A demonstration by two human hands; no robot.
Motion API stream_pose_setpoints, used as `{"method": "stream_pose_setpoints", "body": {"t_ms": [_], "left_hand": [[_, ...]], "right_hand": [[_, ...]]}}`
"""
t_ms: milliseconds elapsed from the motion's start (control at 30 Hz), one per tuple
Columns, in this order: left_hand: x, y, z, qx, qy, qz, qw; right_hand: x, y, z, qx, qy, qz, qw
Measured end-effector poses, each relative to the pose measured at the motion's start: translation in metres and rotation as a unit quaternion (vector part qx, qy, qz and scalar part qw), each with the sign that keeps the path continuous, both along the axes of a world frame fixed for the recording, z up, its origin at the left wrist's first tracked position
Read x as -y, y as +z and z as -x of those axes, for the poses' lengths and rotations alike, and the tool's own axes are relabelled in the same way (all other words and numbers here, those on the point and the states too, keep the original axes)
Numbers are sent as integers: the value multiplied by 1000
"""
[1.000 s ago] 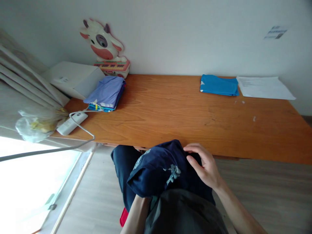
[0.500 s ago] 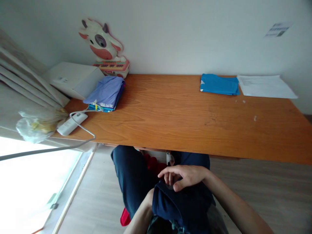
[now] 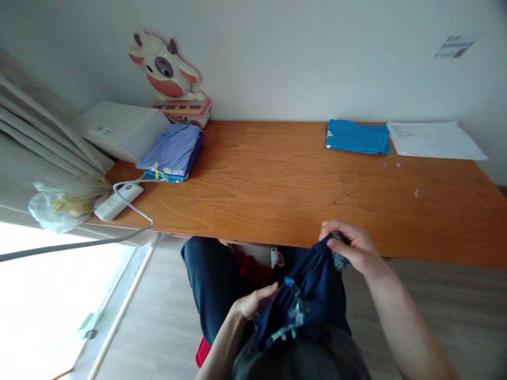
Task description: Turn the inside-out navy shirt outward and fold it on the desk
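A navy garment (image 3: pixel 317 279) with a pale print on it hangs bunched over my lap. My right hand (image 3: pixel 352 245) pinches its upper end just over the table's front edge, and a greyish, speckled bunch of fabric shows beneath the fingers. At the garment's lower left edge is my left hand (image 3: pixel 255 303), its fingers together against the cloth and partly hidden by it. A small bright blue patch shows on the garment near the left fingertips. The cloth is stretched between the two hands.
The wooden table (image 3: pixel 257 184) holds a folded purple cloth stack (image 3: pixel 172 150), a white box (image 3: pixel 122 129), a cow toy keyboard (image 3: pixel 170 79), a folded blue cloth (image 3: pixel 358 137) and white paper (image 3: pixel 435 140). A white power strip (image 3: pixel 119 201) and plastic bag (image 3: pixel 59 206) lie left.
My right hand has moved up and right, pulling the garment's end toward the table. My left hand, hidden inside the cloth before, now shows at its left edge. The pale print has come into view.
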State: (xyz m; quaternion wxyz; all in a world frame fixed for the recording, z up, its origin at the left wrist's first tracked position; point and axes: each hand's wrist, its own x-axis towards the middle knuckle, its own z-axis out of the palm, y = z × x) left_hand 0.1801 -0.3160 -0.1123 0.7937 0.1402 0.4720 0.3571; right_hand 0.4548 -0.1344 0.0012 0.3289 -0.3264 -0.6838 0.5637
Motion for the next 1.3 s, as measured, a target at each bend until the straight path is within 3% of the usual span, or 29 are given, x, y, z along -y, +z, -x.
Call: {"method": "stream_pose_setpoints", "body": {"t_ms": [100,233,433,633,800,900,1033,1167,1300], "left_hand": [[-2,-3,6,22,-83,-115,990],[-2,2,-1,-134,-101,-259,951],[-7,-6,-53,-365,-120,-370,846],[-5,-31,-100,-515,-3,-378,770],[0,-39,-124,-462,-65,-380,799],[-4,-49,-145,-498,-101,-352,786],[-13,-70,-163,-553,-78,-309,770],[-14,-81,-153,-504,-31,-340,793],[-13,-80,-124,-411,6,-344,844]], "right_hand": [[-3,21,-38,67,-157,-92,981],[0,29,-54,155,-281,-159,934],[-1,25,-46,184,-303,-139,925],[-2,23,-43,180,-303,-144,925],[-10,18,-41,179,-295,-133,929],[-18,7,-42,186,-287,-126,931],[-28,-20,-53,217,-224,-73,947],[-23,-53,-75,275,-144,-18,950],[-12,-71,-98,251,-88,24,964]]}}
